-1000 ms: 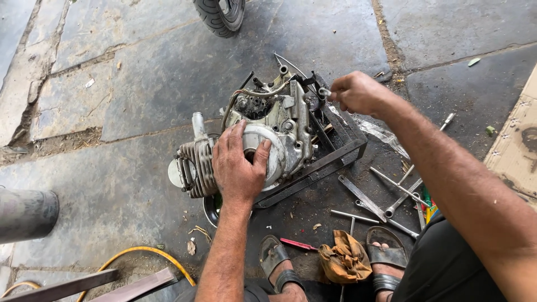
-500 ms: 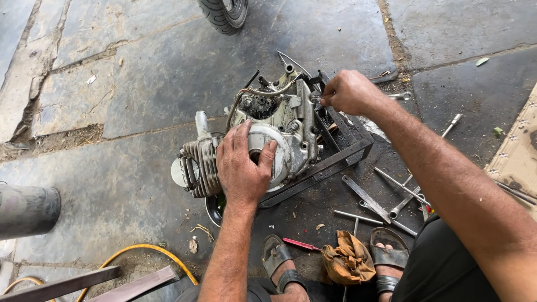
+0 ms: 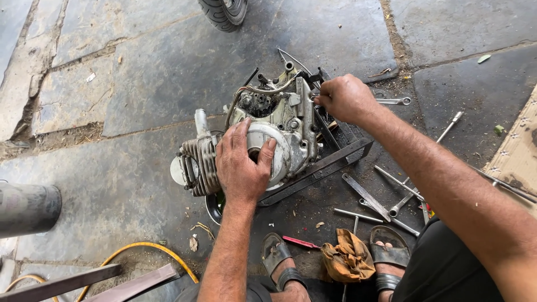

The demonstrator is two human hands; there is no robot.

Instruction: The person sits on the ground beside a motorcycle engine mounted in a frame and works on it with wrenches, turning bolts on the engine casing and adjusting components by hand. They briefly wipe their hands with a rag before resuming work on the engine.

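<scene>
Left grip (image 3: 241, 162) lies flat, fingers spread, on the engine (image 3: 268, 134) cover; right grip (image 3: 345, 98) is clenched around a tool, barely visible. Brace firmly while turning.

Stone slab floor (image 3: 140, 72), grey, oil-stained, with dirt-filled joints. A small engine (image 3: 263, 134) sits on it in a dark metal frame (image 3: 330, 162). Right of the engine: loose wrenches and rods (image 3: 391, 196) scattered, one spanner (image 3: 394, 101) just beyond the frame. Near side of the engine: a crumpled tan rag (image 3: 348, 257) and a red-handled tool (image 3: 301, 242). Far side: a tyre (image 3: 224, 11). Left and nearer: a yellow hose (image 3: 145, 249) and a grey cylinder (image 3: 25, 208).
</scene>
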